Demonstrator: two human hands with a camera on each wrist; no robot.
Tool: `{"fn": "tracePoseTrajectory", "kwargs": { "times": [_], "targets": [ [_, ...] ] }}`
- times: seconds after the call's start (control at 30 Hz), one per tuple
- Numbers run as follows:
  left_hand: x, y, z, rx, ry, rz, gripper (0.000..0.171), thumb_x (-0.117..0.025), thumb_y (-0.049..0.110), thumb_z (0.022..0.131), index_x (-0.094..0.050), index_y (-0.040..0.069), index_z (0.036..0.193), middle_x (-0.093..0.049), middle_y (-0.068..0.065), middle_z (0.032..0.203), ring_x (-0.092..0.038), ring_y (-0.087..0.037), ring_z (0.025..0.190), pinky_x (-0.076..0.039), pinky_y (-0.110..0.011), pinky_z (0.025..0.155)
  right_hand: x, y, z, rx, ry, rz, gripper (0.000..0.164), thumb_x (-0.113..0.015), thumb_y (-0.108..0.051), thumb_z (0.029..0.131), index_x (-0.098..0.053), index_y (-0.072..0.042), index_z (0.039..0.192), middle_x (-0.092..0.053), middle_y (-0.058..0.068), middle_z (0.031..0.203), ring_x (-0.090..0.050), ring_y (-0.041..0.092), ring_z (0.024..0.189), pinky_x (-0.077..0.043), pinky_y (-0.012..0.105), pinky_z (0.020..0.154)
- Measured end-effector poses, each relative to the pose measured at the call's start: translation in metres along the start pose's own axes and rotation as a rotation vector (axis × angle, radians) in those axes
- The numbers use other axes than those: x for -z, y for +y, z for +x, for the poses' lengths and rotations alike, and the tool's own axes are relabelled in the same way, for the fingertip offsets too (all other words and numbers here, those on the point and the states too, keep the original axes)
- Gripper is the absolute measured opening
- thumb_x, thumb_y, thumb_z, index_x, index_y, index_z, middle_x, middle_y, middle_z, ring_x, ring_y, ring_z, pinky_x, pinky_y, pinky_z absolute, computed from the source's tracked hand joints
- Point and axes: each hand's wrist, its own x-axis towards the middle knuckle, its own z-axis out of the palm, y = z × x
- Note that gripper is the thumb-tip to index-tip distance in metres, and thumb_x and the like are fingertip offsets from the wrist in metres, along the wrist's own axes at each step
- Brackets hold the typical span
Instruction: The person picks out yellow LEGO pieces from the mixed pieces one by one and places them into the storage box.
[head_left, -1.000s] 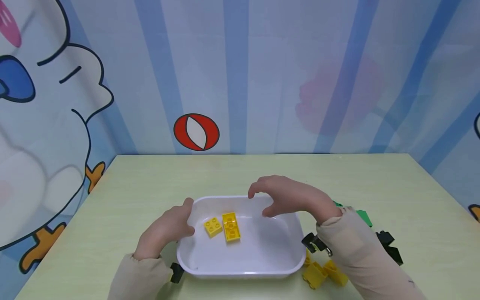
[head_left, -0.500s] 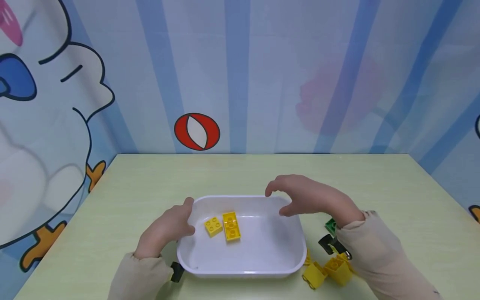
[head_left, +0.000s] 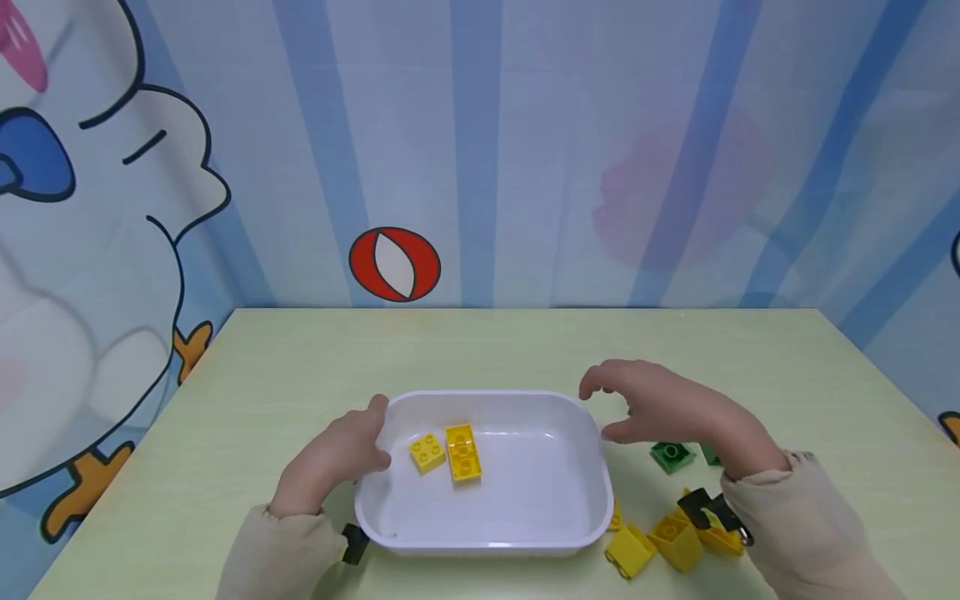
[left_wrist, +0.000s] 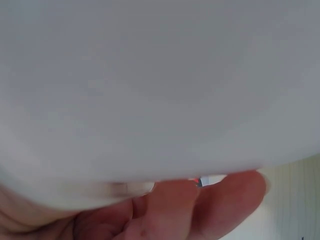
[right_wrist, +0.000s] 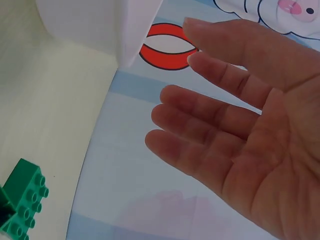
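Your left hand [head_left: 330, 462] grips the smooth white plastic tub's [head_left: 525, 537] left rim; your right hand [head_left: 667, 408] hovers, fingers relaxed, above studded green bricks [head_left: 670, 455].

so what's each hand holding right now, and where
The left hand grips the white tray by its left rim. The right hand is open beside the tray, holding nothing.
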Motion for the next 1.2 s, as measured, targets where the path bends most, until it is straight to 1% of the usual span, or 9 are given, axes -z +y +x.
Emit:
{"fn": "tracePoseTrajectory", "kwargs": {
  "times": [0.1,0.2,0.43,0.53,0.7,0.83,0.97,1.07,1.2],
  "targets": [
    [0.000,0.000,0.000,-0.003,0.001,0.006,0.072,-0.063,0.007,0.076,-0.021,-0.003,0.134,-0.051,-0.022,0.118,-0.050,-0.026,0.088,-0.049,-0.042,0.080,-0.002,0.004,-0.007,-0.003,0.008,0.008,0.031,-0.068,-0.019,0.073,-0.054,-0.016,0.101,-0.056,-0.001,0.102,-0.051,0.018,0.089,-0.048,0.038,0.075],
    [0.000,0.000,-0.001,-0.001,0.001,0.007,0.072,-0.063,0.007,0.076,-0.021,-0.004,0.134,-0.051,-0.022,0.119,-0.050,-0.026,0.088,-0.048,-0.043,0.081,-0.006,0.008,-0.013,0.005,0.011,0.029,0.028,-0.068,-0.019,0.073,-0.053,-0.016,0.097,-0.055,-0.003,0.097,-0.050,0.017,0.086,-0.048,0.039,0.074],
    [0.000,0.001,0.001,0.007,0.003,0.008,0.071,-0.064,0.007,0.076,-0.022,-0.003,0.133,-0.051,-0.022,0.117,-0.050,-0.026,0.086,-0.049,-0.042,0.080,-0.025,0.016,-0.022,-0.050,-0.007,0.086,0.030,-0.069,-0.016,0.071,-0.058,-0.009,0.099,-0.059,0.004,0.099,-0.052,0.026,0.090,-0.049,0.040,0.073],
    [0.001,0.000,0.000,0.006,0.003,0.016,0.071,-0.064,0.007,0.076,-0.022,-0.004,0.133,-0.052,-0.022,0.116,-0.050,-0.025,0.085,-0.050,-0.041,0.078,-0.032,0.018,-0.022,-0.062,-0.035,0.103,0.032,-0.069,-0.015,0.071,-0.059,-0.008,0.100,-0.059,0.005,0.100,-0.053,0.027,0.089,-0.048,0.042,0.075],
    [0.001,-0.001,0.000,-0.003,0.002,0.024,0.070,-0.064,0.006,0.075,-0.023,-0.004,0.131,-0.054,-0.021,0.112,-0.051,-0.025,0.083,-0.051,-0.040,0.075,-0.041,0.022,-0.020,-0.071,-0.096,0.178,0.032,-0.070,-0.017,0.070,-0.060,-0.013,0.100,-0.059,0.001,0.100,-0.052,0.025,0.089,-0.047,0.045,0.077],
    [0.001,0.000,0.000,-0.006,0.001,0.024,0.069,-0.064,0.006,0.075,-0.024,-0.005,0.131,-0.054,-0.020,0.111,-0.051,-0.024,0.082,-0.051,-0.039,0.075,-0.048,0.023,-0.018,-0.063,-0.112,0.195,0.027,-0.071,-0.022,0.069,-0.060,-0.017,0.094,-0.057,-0.003,0.090,-0.048,0.023,0.083,-0.045,0.043,0.071],
    [0.001,0.000,-0.001,-0.004,0.003,0.018,0.069,-0.064,0.006,0.076,-0.024,-0.004,0.131,-0.053,-0.020,0.112,-0.050,-0.024,0.083,-0.050,-0.040,0.076,-0.056,0.021,-0.014,-0.108,-0.143,0.227,0.027,-0.072,-0.031,0.068,-0.057,-0.020,0.088,-0.054,0.000,0.078,-0.046,0.021,0.076,-0.042,0.040,0.063],
    [0.001,0.000,-0.001,-0.005,0.007,0.014,0.069,-0.063,0.007,0.076,-0.023,-0.003,0.132,-0.053,-0.020,0.113,-0.050,-0.025,0.084,-0.050,-0.040,0.077,-0.062,0.020,-0.012,-0.132,-0.163,0.275,0.032,-0.073,-0.034,0.067,-0.057,-0.020,0.091,-0.056,0.000,0.077,-0.048,0.020,0.074,-0.043,0.039,0.062],
    [0.001,0.000,0.000,-0.006,0.006,0.011,0.069,-0.064,0.007,0.076,-0.024,-0.003,0.132,-0.053,-0.020,0.113,-0.050,-0.025,0.083,-0.050,-0.039,0.076,-0.067,0.020,-0.012,-0.128,-0.157,0.322,0.039,-0.073,-0.036,0.066,-0.058,-0.020,0.098,-0.058,-0.005,0.084,-0.051,0.020,0.075,-0.046,0.038,0.068]
  ]
}}
